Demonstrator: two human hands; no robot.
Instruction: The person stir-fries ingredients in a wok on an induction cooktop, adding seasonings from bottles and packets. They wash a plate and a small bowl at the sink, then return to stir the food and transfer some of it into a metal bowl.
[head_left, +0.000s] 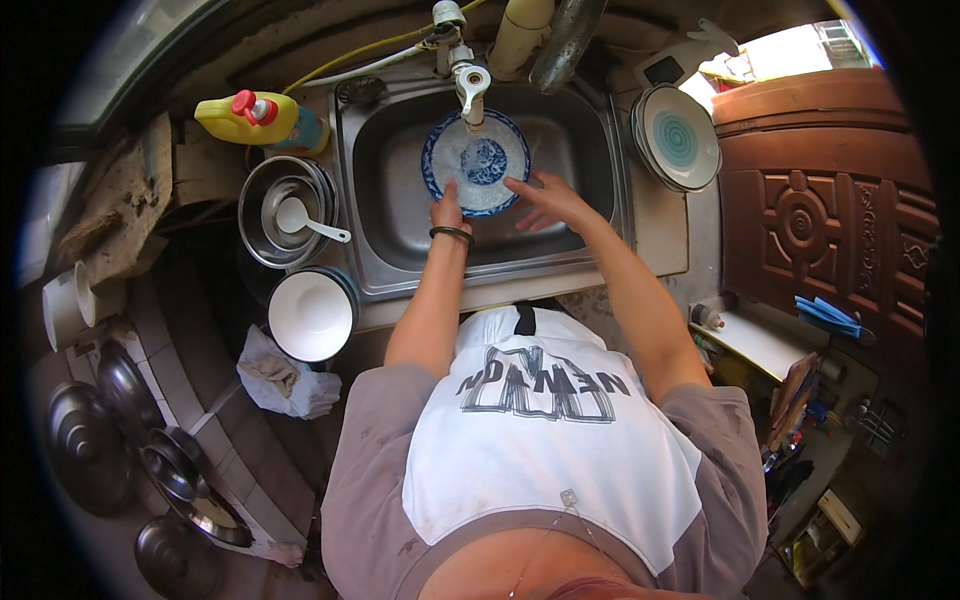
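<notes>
A white plate (454, 154) with a blue patterned rim and a blue centre is held over the stainless steel sink (390, 217). Water from the tap (472, 90) runs onto its face. My left hand (449, 210) grips the plate's near left edge, thumb on top and the fingers mostly hidden below. At the near right edge is my right hand (551, 201), its fingers spread and the thumb by the rim. Whether that thumb touches the plate I cannot tell.
Stacked plates (679, 139) stand right of the sink. Along the left are a yellow detergent bottle (247, 120), nested metal bowls (251, 214) with a white ladle (292, 216), and stacked white bowls (311, 315). Two pipes (521, 37) rise behind the sink.
</notes>
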